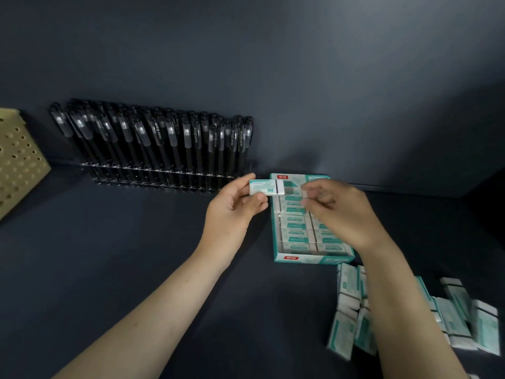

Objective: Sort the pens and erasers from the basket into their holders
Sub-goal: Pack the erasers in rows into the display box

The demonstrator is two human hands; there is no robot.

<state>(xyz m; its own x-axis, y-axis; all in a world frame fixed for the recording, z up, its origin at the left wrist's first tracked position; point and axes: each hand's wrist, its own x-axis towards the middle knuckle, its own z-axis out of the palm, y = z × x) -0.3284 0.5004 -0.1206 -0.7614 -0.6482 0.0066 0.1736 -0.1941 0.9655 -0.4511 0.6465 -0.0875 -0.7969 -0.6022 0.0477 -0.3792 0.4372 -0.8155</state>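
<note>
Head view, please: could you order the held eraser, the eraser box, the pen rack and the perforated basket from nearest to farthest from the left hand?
1. The held eraser: pinched in the left hand.
2. The eraser box: just to its right.
3. The pen rack: behind, to the left.
4. The perforated basket: far left edge.

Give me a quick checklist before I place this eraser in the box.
1. Left hand grips the eraser: ok.
2. Right hand free: cannot tell, fingers curled over the eraser box.
3. Open slot there: cannot tell, hands cover its far end.
4. Loose erasers all boxed: not ok, a pile lies right of it.
5. Pens standing in their rack: ok.
</note>
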